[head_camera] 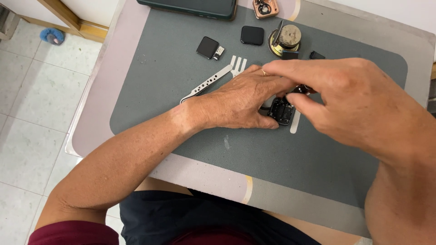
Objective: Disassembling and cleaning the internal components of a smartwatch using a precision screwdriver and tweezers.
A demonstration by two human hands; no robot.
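Note:
My left hand (pixel 236 102) rests on the grey mat (pixel 172 72) and pinches a small opened watch case (pixel 282 111), whose dark insides face up. My right hand (pixel 349 97) hovers just above and to the right of the case, with its fingertips closed on a small dark part over it. What that part is cannot be made out. A white perforated watch strap (pixel 206 84) lies on the mat just behind my left wrist. A short white strip (pixel 295 122) sticks out below the case.
At the mat's far edge lie two black square watch screens (pixel 207 47) (pixel 252 35), a small silver part (pixel 219 53), a round brass-coloured speaker (pixel 286 40), a copper-coloured watch case (pixel 265 7) and a dark green phone (pixel 190 7). A white forked tool (pixel 237 65) lies by my knuckles.

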